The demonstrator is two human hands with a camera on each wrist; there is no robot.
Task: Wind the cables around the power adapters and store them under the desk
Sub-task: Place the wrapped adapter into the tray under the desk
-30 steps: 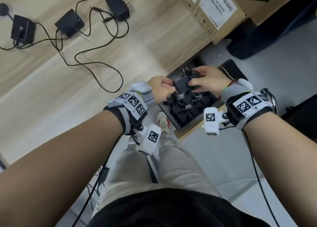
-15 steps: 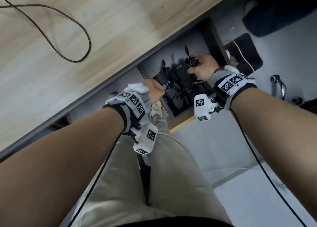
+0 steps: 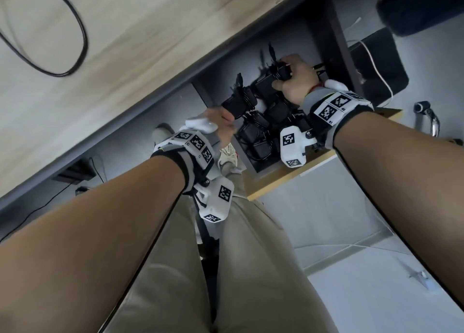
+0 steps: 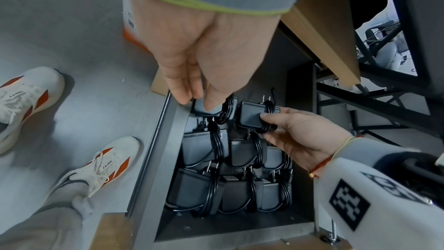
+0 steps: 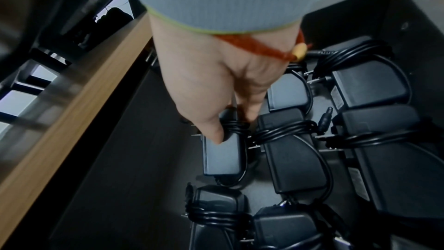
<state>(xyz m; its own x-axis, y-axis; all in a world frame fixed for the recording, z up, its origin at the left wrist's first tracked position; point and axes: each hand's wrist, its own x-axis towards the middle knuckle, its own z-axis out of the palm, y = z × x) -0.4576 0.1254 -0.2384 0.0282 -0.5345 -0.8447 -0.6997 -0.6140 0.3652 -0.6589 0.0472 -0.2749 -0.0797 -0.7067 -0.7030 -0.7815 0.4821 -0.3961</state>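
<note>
Under the desk lies a dark tray [image 4: 157,159] holding several black power adapters [image 4: 199,151] with their cables wound round them. My left hand [image 4: 197,103] pinches one wound adapter [image 4: 206,108] at the tray's far left corner; it shows as left hand [image 3: 226,117] and adapter [image 3: 238,101] in the head view. My right hand [image 4: 265,124] grips a second wound adapter [image 4: 250,117] just beside it. From the right wrist, the right hand [image 5: 233,128] holds that adapter [image 5: 221,155] by its cable wraps, low over the tray floor.
The wooden desk top [image 3: 150,43] overhangs the tray, with a loose black cable [image 3: 82,31] lying on it. My shoes [image 4: 103,166] stand on the grey floor left of the tray. A wooden panel [image 5: 72,102] and black frame bars [image 4: 374,100] border the tray.
Both hands were together on one adapter above the tray. They have parted and reached down under the desk edge, each holding a wound adapter. The head view tipped down off the desk top.
</note>
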